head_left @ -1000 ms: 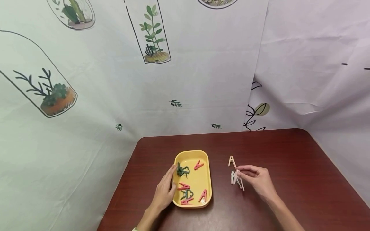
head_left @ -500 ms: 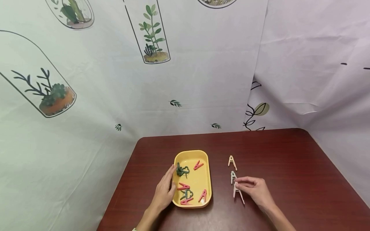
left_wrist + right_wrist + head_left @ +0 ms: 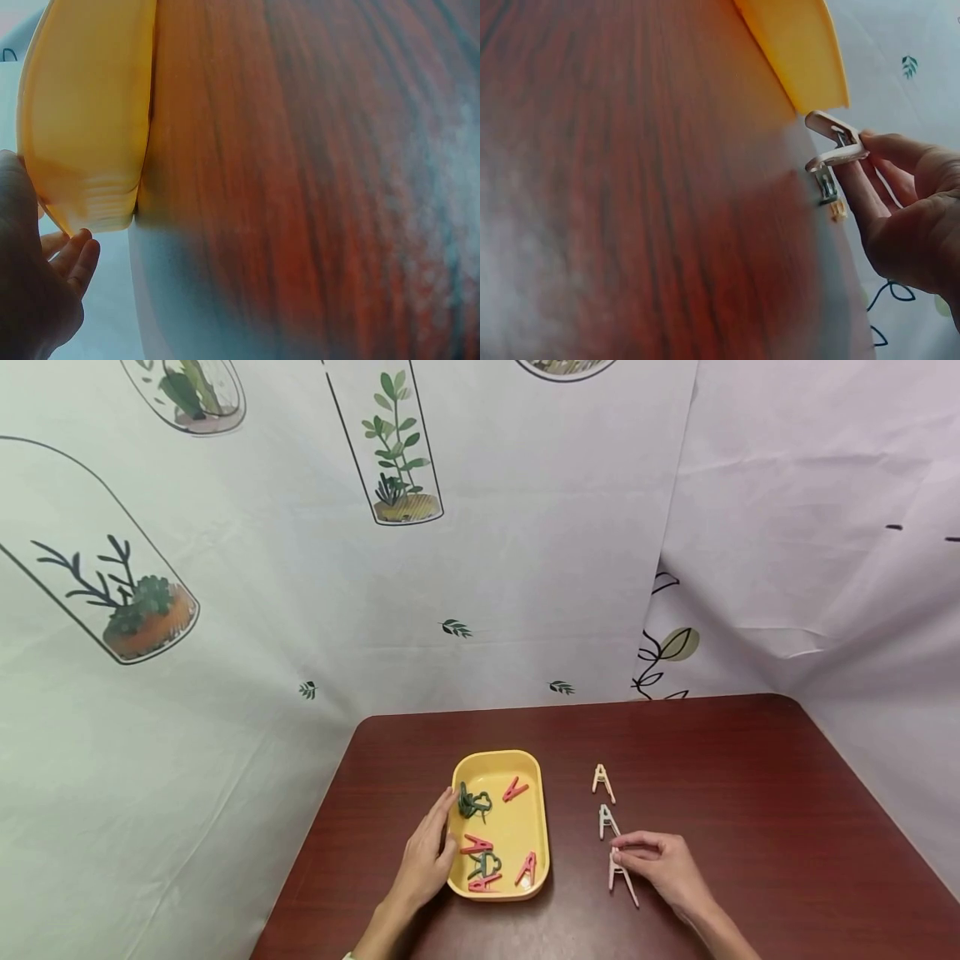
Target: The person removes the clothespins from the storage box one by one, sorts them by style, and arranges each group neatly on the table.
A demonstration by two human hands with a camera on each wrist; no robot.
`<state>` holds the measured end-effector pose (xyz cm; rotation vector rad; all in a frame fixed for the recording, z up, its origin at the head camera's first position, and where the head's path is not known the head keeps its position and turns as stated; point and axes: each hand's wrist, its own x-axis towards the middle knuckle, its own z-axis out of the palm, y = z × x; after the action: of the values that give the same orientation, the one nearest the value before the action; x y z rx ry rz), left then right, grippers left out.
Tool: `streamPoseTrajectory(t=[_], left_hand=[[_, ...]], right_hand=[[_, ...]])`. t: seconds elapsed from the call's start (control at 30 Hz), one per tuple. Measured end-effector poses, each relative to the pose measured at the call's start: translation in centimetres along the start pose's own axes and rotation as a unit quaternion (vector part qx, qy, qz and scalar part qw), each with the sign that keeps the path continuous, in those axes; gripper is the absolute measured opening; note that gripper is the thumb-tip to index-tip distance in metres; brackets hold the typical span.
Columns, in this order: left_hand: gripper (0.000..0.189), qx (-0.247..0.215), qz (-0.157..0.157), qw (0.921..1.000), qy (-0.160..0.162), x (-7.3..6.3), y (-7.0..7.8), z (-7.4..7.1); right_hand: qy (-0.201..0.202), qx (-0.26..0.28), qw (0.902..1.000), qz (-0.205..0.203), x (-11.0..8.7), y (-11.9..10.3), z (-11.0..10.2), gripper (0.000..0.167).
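A pale clothespin (image 3: 622,878) stands on its spread legs near the table's front, its top pinched between the thumb and fingertips of my right hand (image 3: 670,866). In the right wrist view the same clothespin (image 3: 840,150) shows a metal spring. Behind it in a row are a whitish clothespin (image 3: 607,821) and a cream clothespin (image 3: 602,782). My left hand (image 3: 426,858) rests along the left side of a yellow tray (image 3: 544,827), fingers fairly straight against its rim. In the left wrist view the fingertips (image 3: 84,251) touch or nearly touch the tray.
Inside the tray lie several red clothespins, one red clothespin (image 3: 515,789) near the back, and dark green clips (image 3: 474,802) along the left side. The dark red wooden table (image 3: 712,752) ends at a plant-printed cloth (image 3: 525,568) hanging behind.
My right hand has brought the pale clothespin toward the front of the table, away from the whitish one, and still pinches it. My left hand and the tray have stayed put.
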<state>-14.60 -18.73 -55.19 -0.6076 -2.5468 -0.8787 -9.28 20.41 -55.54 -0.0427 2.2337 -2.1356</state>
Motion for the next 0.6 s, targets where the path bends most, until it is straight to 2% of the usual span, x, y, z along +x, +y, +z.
streamPoseTrajectory(t=[0.37,0.6], left_hand=[[0.069,0.013,0.01,0.9998,0.008,0.01,0.04,0.04],[0.068,0.005,0.004,1.0,0.004,-0.04,0.03,-0.03]], right_hand=[[0.006,-0.031,0.9995,0.006,-0.22,0.37,-0.25,0.026],[0.021,-0.083,0.9963,-0.006,-0.4,0.31,-0.18,0.019]])
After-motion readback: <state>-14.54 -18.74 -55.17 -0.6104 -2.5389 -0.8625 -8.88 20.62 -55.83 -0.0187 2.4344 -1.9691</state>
